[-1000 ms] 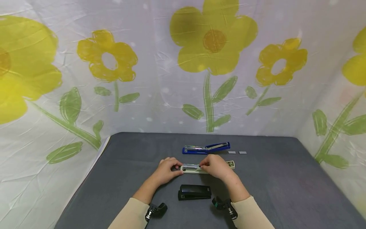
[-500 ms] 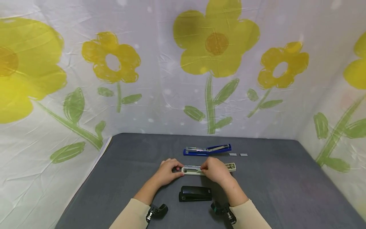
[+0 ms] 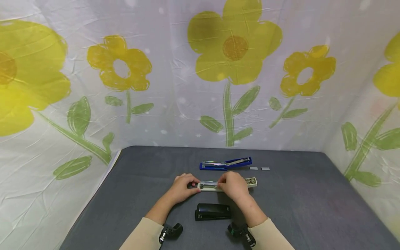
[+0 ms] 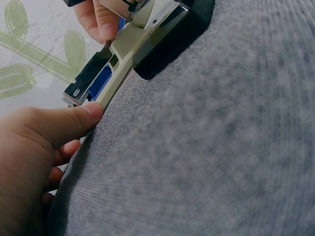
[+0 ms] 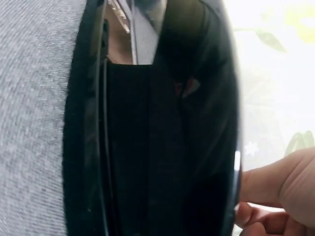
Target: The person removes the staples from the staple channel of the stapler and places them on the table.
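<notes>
I see a black stapler (image 3: 213, 211) blocking the near side and a blue stapler (image 3: 225, 163) the far side. Bare grey table (image 3: 312, 201) lies open left and right.

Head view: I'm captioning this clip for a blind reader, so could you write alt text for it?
Two hands work on an opened cream plastic stapler lying on a grey cloth-covered table: the left hand holds its left end and the right hand pinches its middle. A closed black stapler lies nearer, an opened blue stapler farther, before a yellow-flowered backdrop.
</notes>
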The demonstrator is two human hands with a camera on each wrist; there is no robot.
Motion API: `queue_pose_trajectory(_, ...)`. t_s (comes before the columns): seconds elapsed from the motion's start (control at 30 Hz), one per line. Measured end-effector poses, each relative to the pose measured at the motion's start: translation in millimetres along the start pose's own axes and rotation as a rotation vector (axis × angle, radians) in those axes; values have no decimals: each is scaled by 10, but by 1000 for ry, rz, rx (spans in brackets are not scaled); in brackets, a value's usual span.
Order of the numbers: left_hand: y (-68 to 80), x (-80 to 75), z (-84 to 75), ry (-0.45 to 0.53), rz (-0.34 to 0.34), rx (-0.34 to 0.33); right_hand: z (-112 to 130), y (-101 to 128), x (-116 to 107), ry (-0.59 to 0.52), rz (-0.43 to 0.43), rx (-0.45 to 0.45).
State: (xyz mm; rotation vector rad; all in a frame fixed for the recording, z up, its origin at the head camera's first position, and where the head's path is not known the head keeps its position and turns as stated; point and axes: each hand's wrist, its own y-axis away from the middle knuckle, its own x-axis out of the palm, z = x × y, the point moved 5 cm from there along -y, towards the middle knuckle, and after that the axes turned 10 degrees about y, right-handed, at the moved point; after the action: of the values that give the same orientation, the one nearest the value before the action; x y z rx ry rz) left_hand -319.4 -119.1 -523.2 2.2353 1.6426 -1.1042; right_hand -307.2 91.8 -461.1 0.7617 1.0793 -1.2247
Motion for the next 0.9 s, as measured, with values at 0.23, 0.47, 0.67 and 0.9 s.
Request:
queue_pose_trajectory(0.23,-25,11,-16,0,4,9,-19,9,-30,-62,-75,35)
queue_pose_trajectory(0.47,-32,30,-7,8,9,13,-23,-32,-23,-224,-8,66)
queue_pose_trajectory(0.67,-17,30,26,-3,-1,11,74,-79,-1,-107,86,-46)
queue_pose_trajectory(0.9,-4,7,10,10,-13,12,169,-114,-43,53,29,-169)
